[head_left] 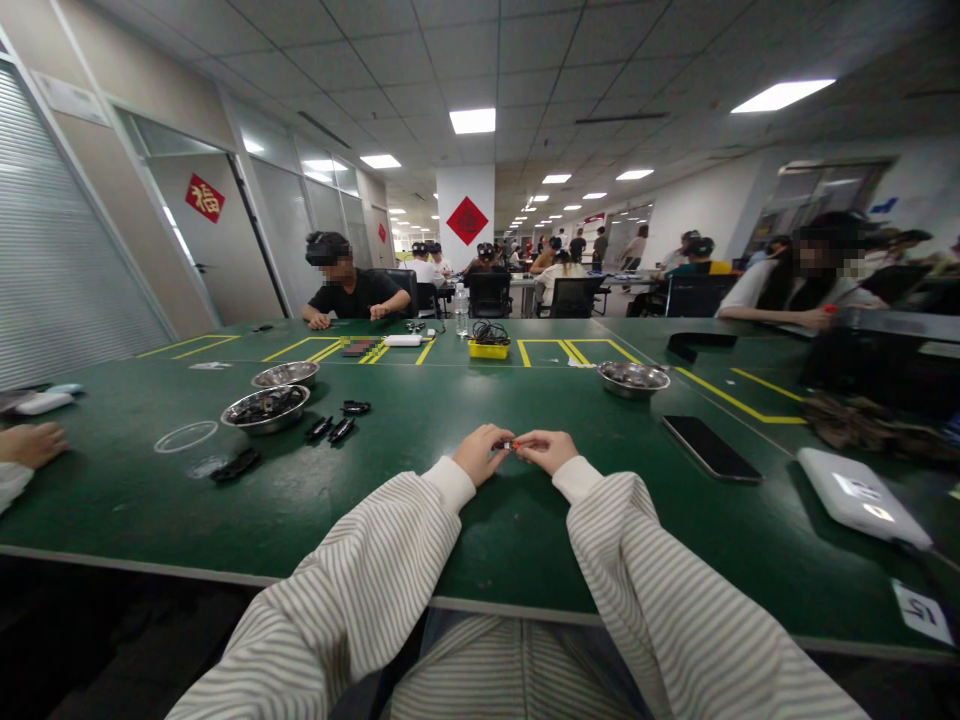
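My left hand (pixel 480 452) and my right hand (pixel 550 449) rest close together on the green table (pixel 420 500), both in striped sleeves. Their fingertips pinch a tiny part (pixel 510 444) with a red spot between them; it is too small to name. Both hands are closed in a pinch. A metal bowl (pixel 265 408) of dark parts stands to the left, with several loose black parts (pixel 331 430) beside it.
A second metal bowl (pixel 285 375) and a third (pixel 633 378) stand farther back. A black phone (pixel 711 448) and a white device (pixel 862 497) lie to the right. Another person's hand (pixel 31 443) rests at the left edge. People sit at tables beyond.
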